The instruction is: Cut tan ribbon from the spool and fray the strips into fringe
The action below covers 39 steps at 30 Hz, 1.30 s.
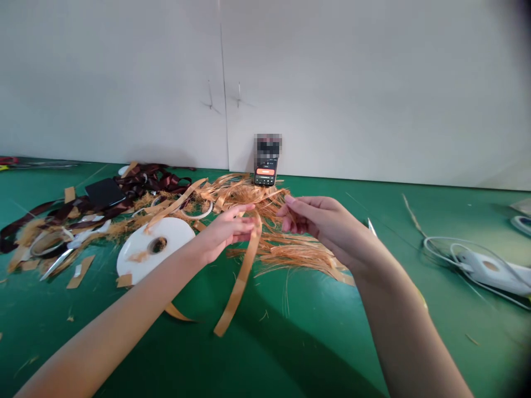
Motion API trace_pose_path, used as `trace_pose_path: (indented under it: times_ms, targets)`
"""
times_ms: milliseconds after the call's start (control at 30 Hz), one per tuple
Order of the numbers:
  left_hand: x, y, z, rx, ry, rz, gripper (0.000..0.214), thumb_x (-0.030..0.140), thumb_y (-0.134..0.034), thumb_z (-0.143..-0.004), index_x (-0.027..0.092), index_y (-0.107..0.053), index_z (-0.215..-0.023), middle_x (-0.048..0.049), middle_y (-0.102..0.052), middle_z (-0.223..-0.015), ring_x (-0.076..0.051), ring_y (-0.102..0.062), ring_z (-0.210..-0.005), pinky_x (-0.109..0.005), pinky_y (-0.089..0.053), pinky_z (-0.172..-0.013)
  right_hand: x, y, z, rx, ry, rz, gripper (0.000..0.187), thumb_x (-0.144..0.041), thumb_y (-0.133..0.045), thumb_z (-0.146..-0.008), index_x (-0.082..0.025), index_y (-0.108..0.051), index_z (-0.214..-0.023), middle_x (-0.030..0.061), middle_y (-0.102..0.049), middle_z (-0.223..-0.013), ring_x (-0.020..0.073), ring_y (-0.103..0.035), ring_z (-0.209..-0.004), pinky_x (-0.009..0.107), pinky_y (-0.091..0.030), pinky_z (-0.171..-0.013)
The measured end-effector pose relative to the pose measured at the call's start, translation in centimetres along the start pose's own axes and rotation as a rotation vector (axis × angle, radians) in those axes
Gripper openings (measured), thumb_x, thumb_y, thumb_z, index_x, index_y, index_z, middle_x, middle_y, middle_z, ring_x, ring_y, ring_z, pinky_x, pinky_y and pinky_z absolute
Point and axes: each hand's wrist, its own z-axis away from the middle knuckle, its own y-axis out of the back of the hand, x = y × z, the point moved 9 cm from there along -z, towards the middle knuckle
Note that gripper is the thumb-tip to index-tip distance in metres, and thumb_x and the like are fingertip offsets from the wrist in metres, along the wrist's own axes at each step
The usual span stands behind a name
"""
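A tan ribbon (240, 287) hangs from the fingers of my left hand (226, 232), its loose end reaching down above the green table. My right hand (319, 221) is a short way to the right, with thumb and fingertips pinched together. Thin strands run near its fingertips, but what it grips is too fine to make out. Behind and below both hands lies a spread of frayed tan fibre strips (296, 251). A white spool (141, 249) lies beside my left forearm, partly covered by it.
A phone (265, 171) leans against the white wall (352, 94). On the left are dark brown ribbon (166, 179), a black flat object (105, 192), scissors (58, 264) and scraps. A white power strip (493, 271) with cables lies on the green table (415, 221) at right.
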Motion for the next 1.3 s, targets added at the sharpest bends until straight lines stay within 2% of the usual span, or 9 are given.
trace_pose_path:
  times_ms: [167,267,333,533,700,800,867,1033,1300]
  targets:
    - [-0.4,4.6,1.3,0.180,-0.026,-0.165,0.026,0.026,-0.070,-0.072,0.020,-0.058,-0.094,-0.0113,-0.062,-0.125,-0.029,-0.062,-0.110,-0.044,-0.048,-0.094,-0.6,-0.4,-0.4,0.000,0.082,-0.118,0.028,-0.038,-0.062,-0.087,-0.013,-0.068,-0.074,0.0002,-0.065,-0.065,0.0070,-0.056,-0.061,0.021,-0.044,-0.065]
    - [-0.6,5.8,2.6,0.237,-0.056,-0.234,0.025,0.026,-0.070,-0.071,0.021,-0.053,-0.087,-0.0118,-0.058,-0.128,-0.031,-0.055,-0.118,-0.048,-0.041,-0.100,-1.1,-0.8,-0.4,-0.009,0.089,-0.190,0.027,-0.037,-0.062,-0.087,-0.012,-0.069,-0.076,-0.0001,-0.065,-0.065,0.0059,-0.057,-0.060,0.018,-0.046,-0.064]
    - [-0.8,4.8,3.5,0.195,-0.065,-0.253,0.026,0.024,-0.072,-0.069,0.021,-0.052,-0.086,-0.0121,-0.057,-0.130,-0.030,-0.053,-0.120,-0.047,-0.040,-0.101,-1.5,-1.1,-0.2,-0.009,0.081,-0.237,0.026,-0.034,-0.062,-0.087,-0.012,-0.069,-0.077,0.0000,-0.065,-0.064,0.0058,-0.058,-0.059,0.017,-0.047,-0.063]
    - [-2.1,-1.6,5.4,-0.134,0.000,-0.064,0.039,0.026,-0.073,-0.076,0.024,-0.035,-0.081,-0.0148,-0.051,-0.134,-0.024,-0.048,-0.125,-0.043,-0.036,-0.103,-3.4,-2.3,0.3,-0.027,0.117,-0.285,0.028,-0.026,-0.054,-0.093,-0.011,-0.069,-0.075,0.0004,-0.064,-0.063,0.0057,-0.060,-0.059,0.017,-0.048,-0.063]
    - [-3.0,-3.9,4.7,-0.342,0.000,0.125,0.034,0.035,-0.064,-0.085,0.024,-0.034,-0.078,-0.0121,-0.062,-0.118,-0.024,-0.049,-0.124,-0.044,-0.029,-0.105,-4.7,-3.1,0.3,-0.069,0.128,-0.311,0.029,-0.024,-0.051,-0.094,-0.010,-0.069,-0.075,0.0008,-0.064,-0.063,0.0055,-0.060,-0.058,0.016,-0.049,-0.062]
    - [-2.6,-4.9,4.5,-0.465,-0.044,0.275,0.029,0.031,-0.068,-0.083,0.022,-0.041,-0.074,-0.0112,-0.062,-0.119,-0.024,-0.050,-0.123,-0.039,-0.031,-0.102,-5.3,-3.4,0.3,-0.083,0.135,-0.310,0.029,-0.023,-0.051,-0.094,-0.010,-0.070,-0.077,0.0008,-0.065,-0.063,0.0053,-0.060,-0.058,0.016,-0.049,-0.061]
    - [-2.3,-5.0,4.1,-0.454,-0.068,0.310,0.026,0.023,-0.072,-0.078,0.020,-0.047,-0.072,-0.0080,-0.063,-0.111,-0.020,-0.053,-0.116,-0.032,-0.035,-0.097,-5.5,-3.6,0.4,-0.100,0.138,-0.316,0.030,-0.022,-0.050,-0.095,-0.010,-0.070,-0.077,0.0006,-0.065,-0.062,0.0051,-0.060,-0.057,0.015,-0.050,-0.060]
    - [-1.3,-4.3,2.8,-0.331,-0.148,0.286,0.009,0.015,-0.069,-0.078,0.020,-0.062,-0.076,0.0016,-0.056,-0.081,-0.009,-0.051,-0.075,-0.022,-0.040,-0.074,-5.3,-2.4,0.6,-0.092,0.106,-0.326,0.036,-0.021,-0.048,-0.096,-0.010,-0.069,-0.068,-0.0008,-0.061,-0.055,0.0028,-0.056,-0.050,0.011,-0.046,-0.052]
    - [1.7,-3.9,0.8,-0.236,-0.264,0.123,0.032,0.008,-0.070,-0.074,0.024,-0.072,-0.102,0.0003,-0.062,-0.104,-0.007,-0.039,-0.063,-0.022,-0.037,-0.063,-4.6,0.7,0.9,-0.050,0.031,-0.320,0.040,-0.020,-0.049,-0.094,-0.014,-0.067,-0.059,-0.0030,-0.054,-0.047,0.0025,-0.049,-0.044,0.012,-0.042,-0.047]
